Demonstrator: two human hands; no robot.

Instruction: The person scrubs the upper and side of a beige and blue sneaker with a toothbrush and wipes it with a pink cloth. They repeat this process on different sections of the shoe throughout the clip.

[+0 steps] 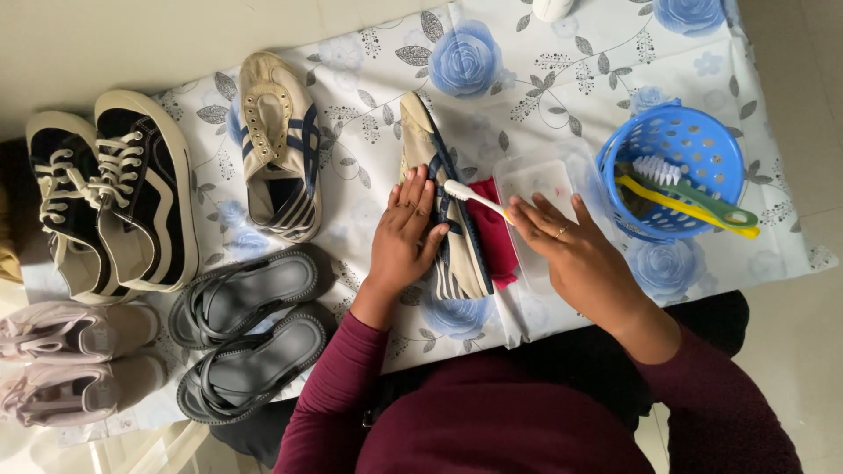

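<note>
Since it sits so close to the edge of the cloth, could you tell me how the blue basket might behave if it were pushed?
The blue basket looks like thin perforated plastic, so probably light and easy to slide on the floral cloth. The brushes overhang its rim on one side, so a shove might tip it or spill them. Round, it could roll if toppled.

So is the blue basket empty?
No, the blue basket holds a white-bristled brush along with green and yellow handles that stick out over its rim.
</note>
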